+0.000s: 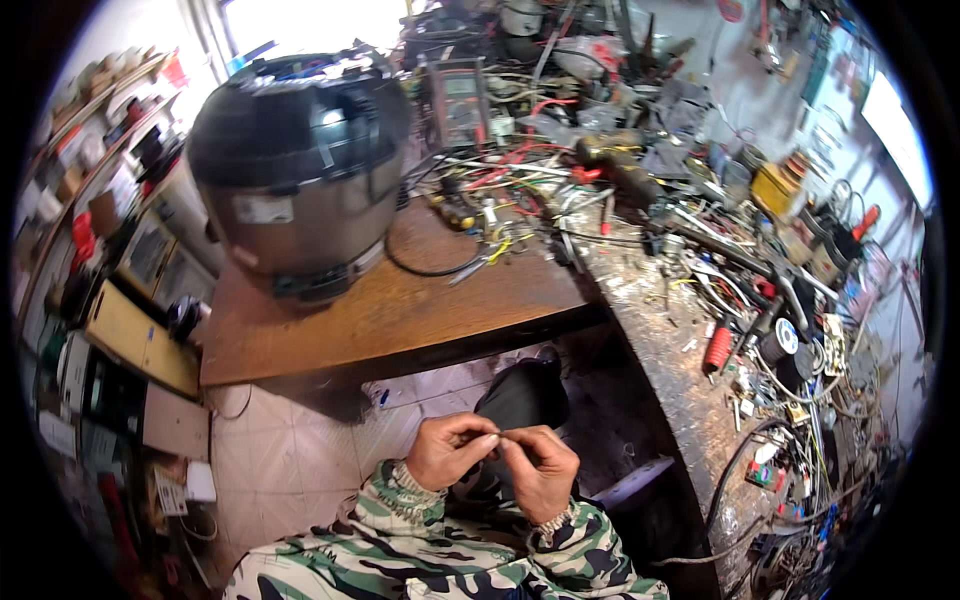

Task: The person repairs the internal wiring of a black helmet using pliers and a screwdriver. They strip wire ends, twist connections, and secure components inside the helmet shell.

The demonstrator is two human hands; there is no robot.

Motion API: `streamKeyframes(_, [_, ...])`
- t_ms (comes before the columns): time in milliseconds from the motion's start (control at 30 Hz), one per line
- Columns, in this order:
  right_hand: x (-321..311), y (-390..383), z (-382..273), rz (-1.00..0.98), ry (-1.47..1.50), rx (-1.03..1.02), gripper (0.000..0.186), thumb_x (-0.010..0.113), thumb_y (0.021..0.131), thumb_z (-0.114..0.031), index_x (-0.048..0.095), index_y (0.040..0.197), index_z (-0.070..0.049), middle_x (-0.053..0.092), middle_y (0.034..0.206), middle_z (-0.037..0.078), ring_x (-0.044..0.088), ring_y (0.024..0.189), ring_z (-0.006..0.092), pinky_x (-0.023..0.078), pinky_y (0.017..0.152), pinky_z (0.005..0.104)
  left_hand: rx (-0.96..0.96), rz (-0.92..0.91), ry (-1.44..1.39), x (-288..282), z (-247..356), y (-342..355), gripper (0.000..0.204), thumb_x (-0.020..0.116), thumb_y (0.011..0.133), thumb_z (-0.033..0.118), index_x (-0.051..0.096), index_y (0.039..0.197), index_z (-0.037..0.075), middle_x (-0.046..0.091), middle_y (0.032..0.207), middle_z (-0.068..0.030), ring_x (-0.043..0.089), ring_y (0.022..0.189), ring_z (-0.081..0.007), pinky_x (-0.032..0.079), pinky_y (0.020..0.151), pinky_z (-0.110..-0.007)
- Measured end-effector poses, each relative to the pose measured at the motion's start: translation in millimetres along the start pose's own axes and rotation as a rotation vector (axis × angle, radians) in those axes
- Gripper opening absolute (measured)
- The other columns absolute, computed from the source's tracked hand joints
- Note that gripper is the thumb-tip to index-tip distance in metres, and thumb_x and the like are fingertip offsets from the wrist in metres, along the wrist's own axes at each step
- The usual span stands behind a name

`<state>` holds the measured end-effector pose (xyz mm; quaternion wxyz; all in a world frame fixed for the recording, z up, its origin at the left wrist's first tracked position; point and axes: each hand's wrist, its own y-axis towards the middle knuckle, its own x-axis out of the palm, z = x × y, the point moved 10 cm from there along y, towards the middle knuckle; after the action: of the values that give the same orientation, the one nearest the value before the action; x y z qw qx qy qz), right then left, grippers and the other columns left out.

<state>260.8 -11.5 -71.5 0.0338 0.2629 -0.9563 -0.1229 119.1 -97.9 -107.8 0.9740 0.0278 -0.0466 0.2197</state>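
- Your left hand [450,450] has thumb and fingers pinched together, palm turned inward.
- Your right hand [540,470] pinches in the same way, its fingertips meeting the left's.
- Between those fingertips you hold a tiny dark item [499,434], too small to identify; it is above your lap, in front of the table edge.
- Ahead, on a brown wooden table [480,310], stands a large rounded appliance with a black lid and grey-brown body [305,225].
- Behind it, to its right, a grey handheld meter [461,105] stands upright.
- On your right, a worn, cluttered workbench [655,345] carries a red-handled tool [717,346].
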Motion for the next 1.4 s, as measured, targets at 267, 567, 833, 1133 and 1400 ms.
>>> streamKeyframes(267, [12.3,-20.9,-15.1,-0.075,0.022,0.004,0.007,0.077,0.092,0.004,0.077,0.098,0.004,0.073,0.091,0.009,0.070,0.079,0.0138,0.053,0.070,0.0265,0.100,-0.033,0.152,-7.2,19.7,-28.5,0.013,0.074,0.100,0.002,0.074,0.111,-0.007,0.076,0.102,-0.0072,0.070,0.086,-0.0095,0.057,0.074,-0.024])
streamKeyframes(567, [23.5,-21.9,-19.0,-0.251,0.003,-0.024,0.010,0.079,0.089,0.004,0.079,0.099,0.004,0.076,0.091,0.011,0.072,0.082,0.0173,0.056,0.073,0.0292,0.062,-0.206,-0.032,-7.9,23.8,-33.2,0.008,0.074,0.100,-0.001,0.075,0.106,-0.006,0.076,0.099,-0.0113,0.076,0.083,-0.0164,0.061,0.073,-0.028])
streamKeyframes(833, [52.7,16.6,-3.5,-0.421,-0.118,0.012,0.012,0.085,0.086,-0.004,0.081,0.096,0.001,0.077,0.089,0.014,0.076,0.080,0.0248,0.058,0.072,0.0330,-0.130,-0.328,-0.187,-31.8,-10.0,-11.4,0.015,0.070,0.106,0.009,0.073,0.111,-0.005,0.075,0.095,-0.0070,0.074,0.086,-0.0127,0.060,0.077,-0.027])
streamKeyframes(1133, [93.9,112.6,-52.1,-0.561,-0.016,0.042,0.014,0.080,0.088,0.003,0.078,0.102,0.002,0.075,0.096,0.017,0.074,0.084,0.0308,0.059,0.074,0.0371,-0.257,-0.231,-0.410,-57.9,28.7,42.5,0.019,0.064,0.109,0.011,0.070,0.117,-0.005,0.073,0.102,-0.0088,0.071,0.092,-0.0148,0.055,0.081,-0.029])
streamKeyframes(1400, [124.2,172.0,-132.7,-0.703,0.046,0.432,0.005,0.075,0.091,-0.001,0.078,0.095,-0.001,0.074,0.091,0.013,0.072,0.079,0.0253,0.056,0.071,0.0362,-0.427,-0.005,-0.228,-64.2,141.6,48.5,0.017,0.061,0.110,0.010,0.067,0.118,-0.003,0.074,0.099,-0.0043,0.068,0.091,-0.0089,0.053,0.080,-0.026])
